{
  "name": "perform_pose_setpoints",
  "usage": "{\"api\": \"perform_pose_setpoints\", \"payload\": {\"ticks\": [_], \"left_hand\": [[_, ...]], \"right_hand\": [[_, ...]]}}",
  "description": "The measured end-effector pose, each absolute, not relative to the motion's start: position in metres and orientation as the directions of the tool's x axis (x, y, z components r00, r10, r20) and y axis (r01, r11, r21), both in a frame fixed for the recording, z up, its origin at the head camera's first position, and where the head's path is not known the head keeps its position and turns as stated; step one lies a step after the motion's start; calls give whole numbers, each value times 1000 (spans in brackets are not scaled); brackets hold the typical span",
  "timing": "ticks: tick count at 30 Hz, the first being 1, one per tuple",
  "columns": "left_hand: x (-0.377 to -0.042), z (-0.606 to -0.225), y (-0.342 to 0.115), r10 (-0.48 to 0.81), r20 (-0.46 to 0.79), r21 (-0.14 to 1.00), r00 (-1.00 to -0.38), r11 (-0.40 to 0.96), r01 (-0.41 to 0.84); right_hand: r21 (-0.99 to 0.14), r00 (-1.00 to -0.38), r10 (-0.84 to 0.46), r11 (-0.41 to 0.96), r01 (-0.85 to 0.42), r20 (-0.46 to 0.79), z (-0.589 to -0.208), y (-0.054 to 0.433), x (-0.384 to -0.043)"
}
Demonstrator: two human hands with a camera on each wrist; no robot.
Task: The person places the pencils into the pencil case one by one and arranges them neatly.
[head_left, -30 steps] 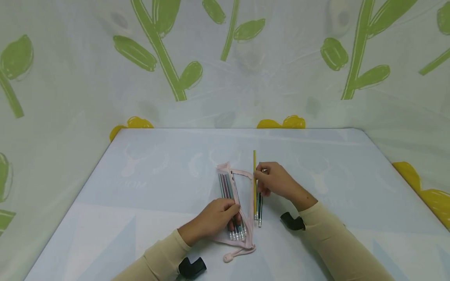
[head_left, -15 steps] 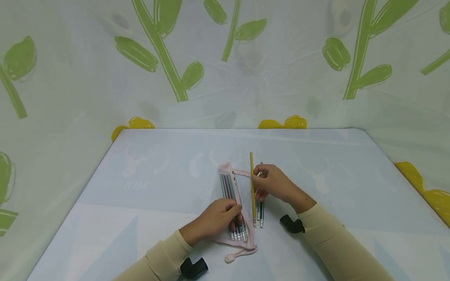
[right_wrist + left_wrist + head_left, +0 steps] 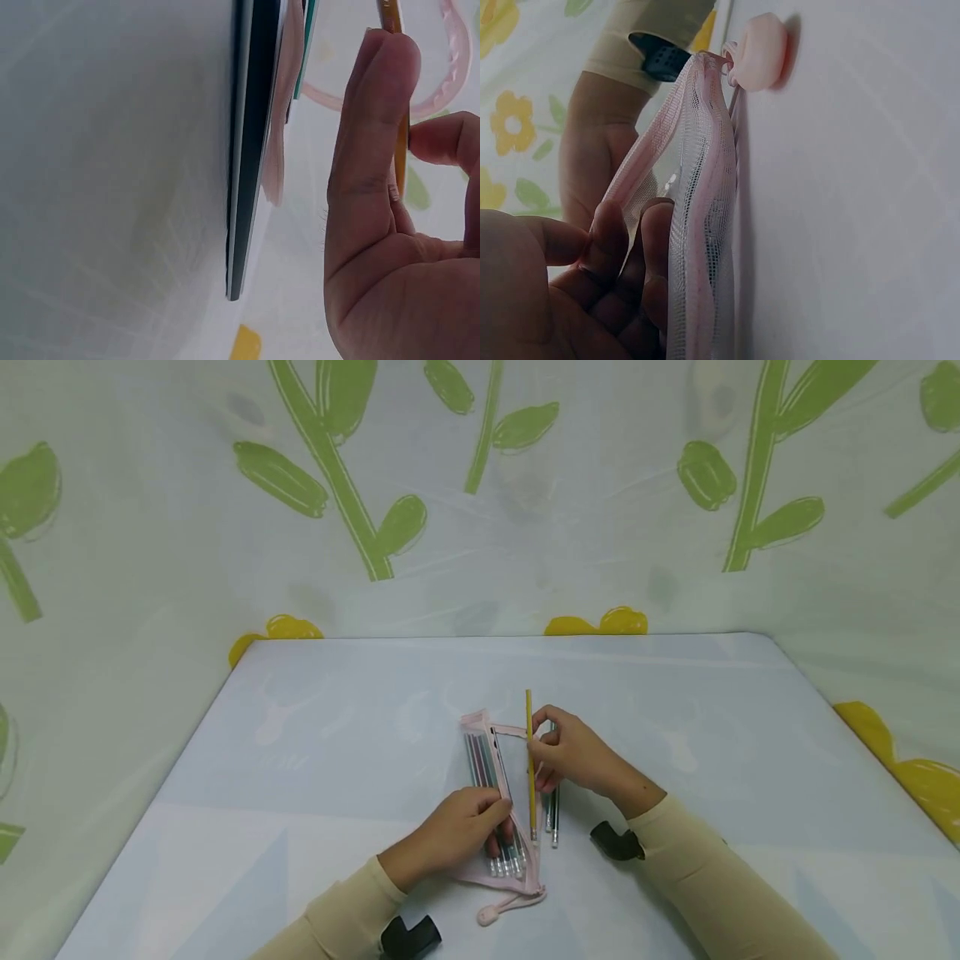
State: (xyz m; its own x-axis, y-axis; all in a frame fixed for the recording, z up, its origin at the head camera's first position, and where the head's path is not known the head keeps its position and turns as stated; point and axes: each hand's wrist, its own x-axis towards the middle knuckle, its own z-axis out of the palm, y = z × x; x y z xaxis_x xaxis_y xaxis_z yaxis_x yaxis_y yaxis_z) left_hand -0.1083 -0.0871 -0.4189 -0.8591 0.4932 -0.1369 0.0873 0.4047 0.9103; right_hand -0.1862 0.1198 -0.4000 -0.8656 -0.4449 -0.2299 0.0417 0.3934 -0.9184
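Note:
A pink-edged mesh pencil pouch (image 3: 491, 880) lies unzipped on the table, several pencils (image 3: 482, 762) inside with their eraser ends toward me. My left hand (image 3: 453, 828) grips the pouch, thumb and index finger pinching its zipper edge; the left wrist view shows the other fingers behind the mesh (image 3: 697, 217). Between thumb and fingertips my right hand (image 3: 585, 756) pinches a yellow pencil (image 3: 528, 710), held upright in the head view over the pouch's open side. Under that hand, dark pencils (image 3: 555, 831) lie beside the pouch; one dark pencil (image 3: 251, 150) shows close in the right wrist view.
A pink zipper pull (image 3: 489, 914) hangs off the pouch's near end onto the pale table (image 3: 360, 710). Black wrist mounts (image 3: 411, 937) sit at both cuffs. Behind the table's far edge hangs a leaf-patterned curtain (image 3: 585, 527).
My right hand has moved left with the yellow pencil, from above the dark pencils to over the pouch's opening. The left hand keeps its grip in place.

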Motion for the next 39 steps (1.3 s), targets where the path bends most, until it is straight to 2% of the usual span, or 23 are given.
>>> {"api": "perform_pose_setpoints", "payload": {"ticks": [13, 29, 39], "left_hand": [[-110, -421, -83, 489, -146, 905, -860, 417, 84], [-107, -419, -83, 486, -119, 899, -866, 423, 114], [-106, -417, -84, 499, -107, 906, -860, 406, 123]], "right_hand": [[-908, -805, -486, 393, 146, -340, -407, 119, -181], [-922, -776, -538, 358, 145, -331, -411, 117, -179], [-882, -778, -494, 444, 158, -388, -415, 109, -179]]}}
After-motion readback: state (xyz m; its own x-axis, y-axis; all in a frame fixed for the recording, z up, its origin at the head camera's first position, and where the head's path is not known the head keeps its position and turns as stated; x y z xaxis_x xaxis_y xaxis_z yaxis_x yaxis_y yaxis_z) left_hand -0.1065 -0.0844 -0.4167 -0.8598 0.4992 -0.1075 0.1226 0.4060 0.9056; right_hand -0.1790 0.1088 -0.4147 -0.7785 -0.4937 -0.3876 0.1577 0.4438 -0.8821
